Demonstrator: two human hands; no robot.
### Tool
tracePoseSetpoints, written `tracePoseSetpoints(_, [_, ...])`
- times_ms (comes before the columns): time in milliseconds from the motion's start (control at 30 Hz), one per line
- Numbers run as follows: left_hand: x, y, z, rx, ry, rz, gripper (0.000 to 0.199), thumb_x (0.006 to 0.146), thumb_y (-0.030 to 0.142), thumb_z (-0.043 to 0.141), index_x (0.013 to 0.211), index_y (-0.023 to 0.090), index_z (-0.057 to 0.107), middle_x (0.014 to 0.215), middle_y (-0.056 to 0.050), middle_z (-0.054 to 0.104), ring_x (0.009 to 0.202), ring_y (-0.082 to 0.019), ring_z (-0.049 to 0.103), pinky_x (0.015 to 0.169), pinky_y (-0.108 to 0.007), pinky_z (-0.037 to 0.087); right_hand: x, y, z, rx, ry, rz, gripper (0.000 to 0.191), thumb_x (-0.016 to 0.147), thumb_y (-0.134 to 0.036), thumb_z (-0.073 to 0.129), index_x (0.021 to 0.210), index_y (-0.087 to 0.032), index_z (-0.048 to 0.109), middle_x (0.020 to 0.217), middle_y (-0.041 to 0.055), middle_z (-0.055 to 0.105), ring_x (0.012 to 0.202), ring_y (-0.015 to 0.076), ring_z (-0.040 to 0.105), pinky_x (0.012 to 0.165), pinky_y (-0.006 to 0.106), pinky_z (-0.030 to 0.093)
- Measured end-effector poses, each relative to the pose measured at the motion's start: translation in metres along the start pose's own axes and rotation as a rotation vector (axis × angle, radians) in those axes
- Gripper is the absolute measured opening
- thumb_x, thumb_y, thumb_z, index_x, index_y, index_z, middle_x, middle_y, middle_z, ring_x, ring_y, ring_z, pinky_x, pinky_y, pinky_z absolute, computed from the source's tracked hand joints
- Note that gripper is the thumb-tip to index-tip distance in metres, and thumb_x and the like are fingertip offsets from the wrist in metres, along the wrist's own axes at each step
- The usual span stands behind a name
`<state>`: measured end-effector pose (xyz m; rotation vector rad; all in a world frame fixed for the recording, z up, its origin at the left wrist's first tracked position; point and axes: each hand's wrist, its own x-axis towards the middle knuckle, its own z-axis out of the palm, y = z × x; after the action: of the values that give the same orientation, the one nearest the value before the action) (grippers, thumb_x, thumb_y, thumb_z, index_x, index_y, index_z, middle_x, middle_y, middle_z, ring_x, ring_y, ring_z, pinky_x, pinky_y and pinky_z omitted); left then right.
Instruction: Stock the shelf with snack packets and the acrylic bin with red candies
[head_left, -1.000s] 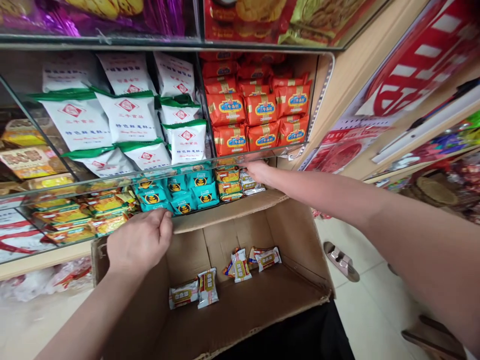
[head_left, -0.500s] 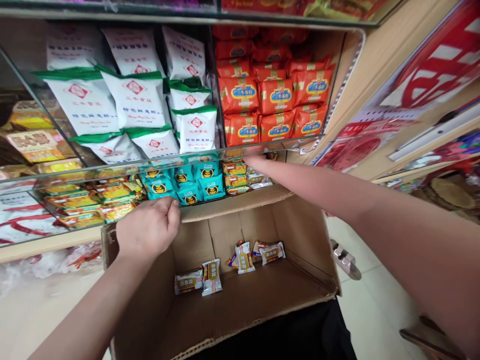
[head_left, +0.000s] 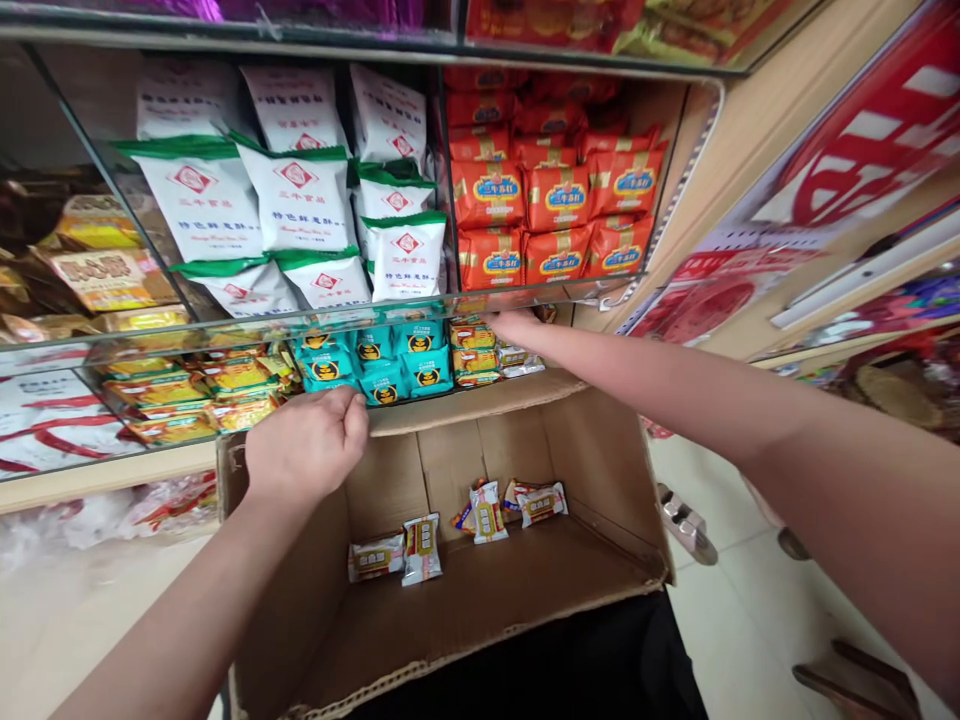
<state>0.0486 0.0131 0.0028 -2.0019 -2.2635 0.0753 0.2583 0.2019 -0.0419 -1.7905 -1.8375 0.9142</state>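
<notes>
My left hand (head_left: 309, 445) is closed round the far edge of an open cardboard box (head_left: 506, 618), at its left end. Several small wrapped snacks lie on the box's bottom, among them a white-and-gold packet (head_left: 421, 550) and another white-and-gold packet (head_left: 489, 512). My right hand (head_left: 517, 327) reaches into the lower shelf compartment under the glass ledge. Its fingers are hidden there, so any hold cannot be seen. Just below it sit silvery-white packets (head_left: 517, 358), with yellow-orange packets (head_left: 474, 350) to their left.
Teal packets (head_left: 386, 382) fill the compartment left of my right hand. Above the glass ledge (head_left: 337, 322) stand white-and-green bags (head_left: 296, 195) and red packets (head_left: 555, 200). A wooden side panel (head_left: 690, 200) borders the shelf. A sandal (head_left: 686, 525) is on the tiled floor.
The view has shifted slightly, so the shelf's left side sits further right in the picture. Both hands keep nearly the same places, left on the box edge, right inside the shelf.
</notes>
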Motion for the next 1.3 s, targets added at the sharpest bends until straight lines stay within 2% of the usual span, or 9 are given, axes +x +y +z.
tracePoseSetpoints(133, [-0.001,0.000,-0.002,-0.012,-0.029,0.005,0.048,0.084,0.043,0.016,0.075,0.023,0.059,0.080,-0.004,0.065,0.077,-0.023,0.059,0.046,-0.027,0.024,-0.042,-0.009,-0.029,-0.185,-0.065,-0.059,0.030,0.069,-0.036,0.063,0.087,-0.011,0.061,0.104,0.0155,0.057,0.104,0.0317,0.049,0.086,0.038,0.036])
tracePoseSetpoints(267, [-0.001,-0.001,-0.002,-0.030,-0.021,0.006,0.046,0.085,0.042,0.016,0.075,0.023,0.057,0.082,-0.004,0.066,0.078,-0.023,0.060,0.046,-0.027,0.025,-0.129,-0.014,-0.057,-0.377,-0.137,-0.680,0.022,0.082,-0.030,0.045,0.091,-0.019,0.061,0.099,0.0092,0.059,0.101,0.0216,0.049,0.090,0.036,0.033])
tracePoseSetpoints(367, [0.001,-0.001,-0.003,-0.036,-0.033,-0.004,0.044,0.085,0.041,0.018,0.080,0.024,0.058,0.087,-0.004,0.066,0.081,-0.024,0.060,0.047,-0.028,0.028,-0.189,0.003,-0.036,-0.445,-0.347,-0.923,0.027,0.087,-0.030,0.034,0.093,-0.024,0.061,0.087,0.0048,0.061,0.089,0.0167,0.052,0.086,0.031,0.037])
tracePoseSetpoints(567, [-0.002,-0.001,-0.006,-0.034,-0.081,0.021,0.044,0.085,0.041,0.016,0.083,0.024,0.056,0.091,-0.006,0.066,0.083,-0.025,0.060,0.051,-0.029,0.034,-0.201,0.079,0.082,-0.572,-0.484,-0.618,0.043,0.071,-0.020,0.054,0.114,-0.025,0.052,0.119,0.0082,0.052,0.105,0.0259,0.050,0.081,0.036,0.044])
tracePoseSetpoints(733, [-0.006,0.000,-0.006,-0.006,-0.083,0.025,0.045,0.085,0.041,0.014,0.084,0.023,0.055,0.091,-0.007,0.066,0.084,-0.025,0.060,0.055,-0.030,0.037,-0.186,0.102,0.112,-0.616,-0.354,-0.467,0.043,0.071,-0.012,0.051,0.112,-0.021,0.055,0.100,0.0115,0.061,0.094,0.0271,0.055,0.071,0.039,0.046])
tracePoseSetpoints(900, [-0.007,0.000,-0.007,-0.006,-0.077,0.032,0.047,0.085,0.041,0.013,0.089,0.021,0.056,0.092,-0.008,0.066,0.084,-0.026,0.060,0.058,-0.031,0.038,-0.183,0.107,0.096,-0.596,-0.412,-0.408,0.024,0.060,-0.012,0.063,0.082,-0.022,0.064,0.079,0.0057,0.064,0.077,0.0231,0.059,0.064,0.033,0.047])
tracePoseSetpoints(1000, [-0.007,-0.001,-0.007,-0.003,-0.074,0.039,0.048,0.085,0.042,0.013,0.091,0.021,0.056,0.093,-0.009,0.066,0.084,-0.025,0.060,0.059,-0.031,0.039,-0.192,0.101,0.076,-0.586,-0.480,-0.416,0.029,0.056,-0.017,0.069,0.085,-0.020,0.063,0.077,0.0061,0.065,0.073,0.0244,0.060,0.059,0.032,0.047])
tracePoseSetpoints(1133, [-0.008,0.000,-0.008,0.007,-0.070,0.054,0.049,0.086,0.041,0.012,0.092,0.021,0.056,0.094,-0.010,0.066,0.083,-0.026,0.060,0.059,-0.031,0.039,-0.212,0.068,0.022,-0.353,-0.509,-0.472,0.029,0.074,-0.028,0.055,0.101,-0.021,0.058,0.089,0.0064,0.064,0.080,0.0219,0.060,0.067,0.032,0.047])
tracePoseSetpoints(1300, [-0.010,0.001,-0.008,0.017,-0.070,0.040,0.047,0.085,0.043,0.013,0.090,0.023,0.056,0.093,-0.008,0.066,0.083,-0.026,0.061,0.057,-0.031,0.039,-0.203,0.027,-0.060,0.183,-0.216,-0.341,0.038,0.079,-0.035,0.049,0.115,-0.023,0.049,0.101,0.0042,0.060,0.071,0.0120,0.059,0.060,0.023,0.047])
